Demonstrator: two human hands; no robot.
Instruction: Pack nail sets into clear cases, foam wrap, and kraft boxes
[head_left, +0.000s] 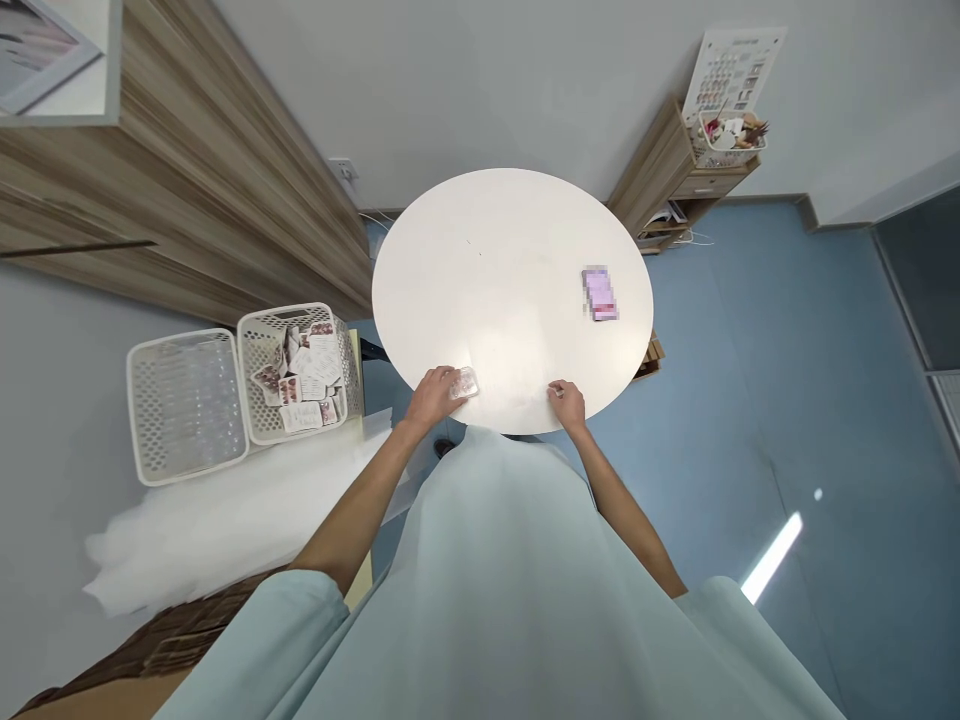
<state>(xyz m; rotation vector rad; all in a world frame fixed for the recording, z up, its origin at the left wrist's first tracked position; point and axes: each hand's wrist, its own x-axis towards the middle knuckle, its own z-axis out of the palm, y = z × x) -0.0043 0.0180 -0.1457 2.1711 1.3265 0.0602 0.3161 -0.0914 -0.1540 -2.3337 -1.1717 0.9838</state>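
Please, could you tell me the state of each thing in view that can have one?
left hand: holding clear case
clear case: held; whether closed, unclear
right hand: fingers curled, contents unclear
packaging basket: uncovered, loaded
card basket: uncovered, loaded
purple item: lying flat, pixelated
cabinet drawer: shut

Worn on the head; faces forward and steeply down. Looks past the garment (510, 580) to left hand (433, 397) and right hand (568, 404) at moderate distance. Covers the surface (480, 250) centrally, floor (750, 350) at right, wall (487, 90) beyond.

Extends left arm (364, 498) and right arm (626, 508) forward, angled inward. Holds left hand (433, 396) and right hand (568, 404) apart, both partly curled.
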